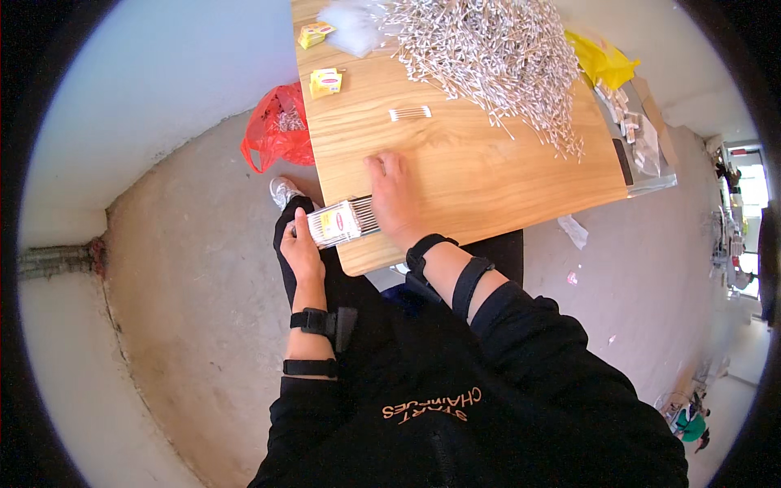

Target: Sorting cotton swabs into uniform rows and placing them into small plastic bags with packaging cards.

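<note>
Held a flat, clear packet point(335, 224) of cotton swabs by its left end in the left hand point(303, 254), just left of the frame's center, with the thumb across the upper face, apparently to press the contents flat and aligned. Straddled the left edge of the counter point(488, 175) with the packet, near the lower left corner, perhaps to leave room for fingers underneath; could not tell contact with the wood from a slight lift. Rested the right hand point(394, 199), fingers loosely curled, against or just beside the packet's right end, presumably as a stop for the swab stems point(365, 215); could not tell any grasp there. Showed a short row of swabs point(409, 113) at upper middle, apart from the large heap point(496, 57), probably for separate handling. Showed yellow card stacks point(325, 81) at upper left, likely within easy reach of the left hand, near cloudy plastic point(354, 28). Included a red bag point(281, 126) with swabs inside, beside the counter's left edge, possibly for collection.
</note>
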Available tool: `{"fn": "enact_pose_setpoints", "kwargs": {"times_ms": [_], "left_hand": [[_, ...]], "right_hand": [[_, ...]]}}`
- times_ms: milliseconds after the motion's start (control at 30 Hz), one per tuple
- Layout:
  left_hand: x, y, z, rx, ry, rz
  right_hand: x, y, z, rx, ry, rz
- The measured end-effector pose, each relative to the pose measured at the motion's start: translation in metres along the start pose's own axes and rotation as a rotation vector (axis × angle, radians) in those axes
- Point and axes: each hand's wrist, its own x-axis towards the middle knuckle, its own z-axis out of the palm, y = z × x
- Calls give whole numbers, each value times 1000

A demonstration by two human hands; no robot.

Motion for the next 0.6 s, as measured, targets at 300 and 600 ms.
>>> {"fn": "enact_pose_setpoints", "kwargs": {"times_ms": [300,600], "left_hand": [[-6,7,9,-21,48,40],[-5,4,2,1,45,48]], "right_hand": [[0,-17,18,88,5,6],[-21,-13,-3,1056,224,547]]}}
